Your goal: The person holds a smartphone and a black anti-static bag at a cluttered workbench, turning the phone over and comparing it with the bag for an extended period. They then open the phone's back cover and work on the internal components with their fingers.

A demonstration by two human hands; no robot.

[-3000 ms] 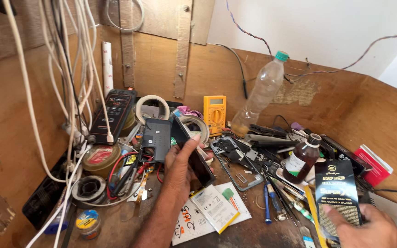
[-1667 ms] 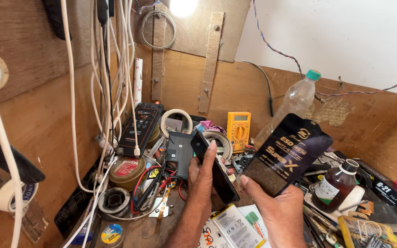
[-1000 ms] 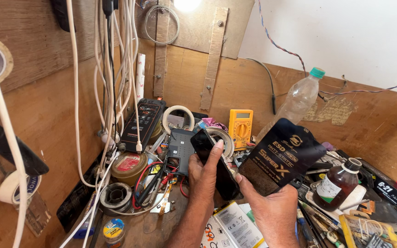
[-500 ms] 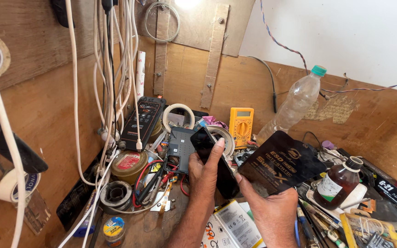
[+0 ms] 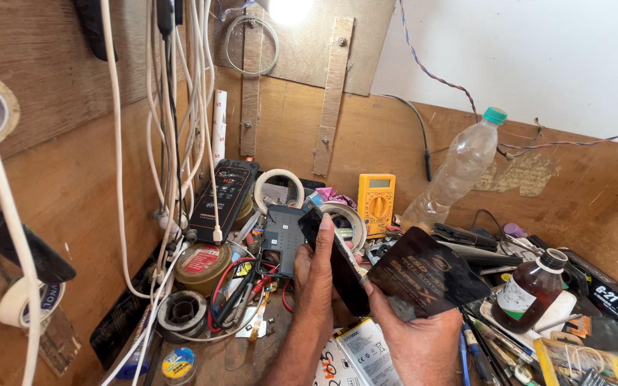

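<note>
We see the dark packet (image 5: pixel 427 282) drop from its raised tilt to lie low beside the black phone (image 5: pixel 334 261) at frame centre. Our left hand (image 5: pixel 316 275) grips the phone; our right hand (image 5: pixel 420 339) pinches the packet above the cluttered bench (image 5: pixel 244 354), bringing the two together.

Counted on the counter (image 5: pixel 244 354): one clear plastic bottle (image 5: pixel 458 171), one brown glass bottle (image 5: pixel 529 292), one yellow multimeter (image 5: pixel 376 204), two tape rolls (image 5: pixel 278 189) (image 5: pixel 345 221), one solder spool (image 5: pixel 182 313). Held: one black phone (image 5: pixel 337 263), one dark flat packet (image 5: pixel 427 273). Two hands (image 5: pixel 315 275) (image 5: pixel 416 336) are seen.
</note>
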